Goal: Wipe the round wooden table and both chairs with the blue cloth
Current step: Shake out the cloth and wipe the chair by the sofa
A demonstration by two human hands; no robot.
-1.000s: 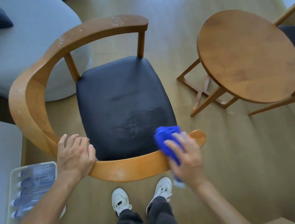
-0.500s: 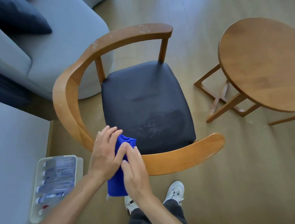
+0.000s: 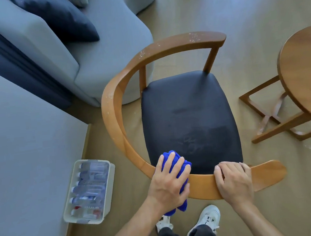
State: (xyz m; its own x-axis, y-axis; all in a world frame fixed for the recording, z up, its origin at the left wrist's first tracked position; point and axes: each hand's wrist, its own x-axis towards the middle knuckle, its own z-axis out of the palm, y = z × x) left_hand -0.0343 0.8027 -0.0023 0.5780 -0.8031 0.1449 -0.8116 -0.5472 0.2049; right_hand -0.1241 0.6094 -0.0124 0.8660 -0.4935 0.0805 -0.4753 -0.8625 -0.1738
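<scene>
Left hand (image 3: 168, 184) presses the bunched blue cloth (image 3: 175, 163) flat-fingered onto the curved wooden chair rail (image 3: 202, 186); right hand (image 3: 233, 180) grips that rail. Chair-wiping step; next, probably sweep toward the speckled far arm.

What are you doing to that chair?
A person is wiping the wooden chair. The left hand presses the blue cloth onto the curved backrest rail nearest the camera, while the right hand grips the same rail further along to steady it. White specks show on the far side of the rail. The round wooden table stands to the right, untouched at this moment.
</scene>
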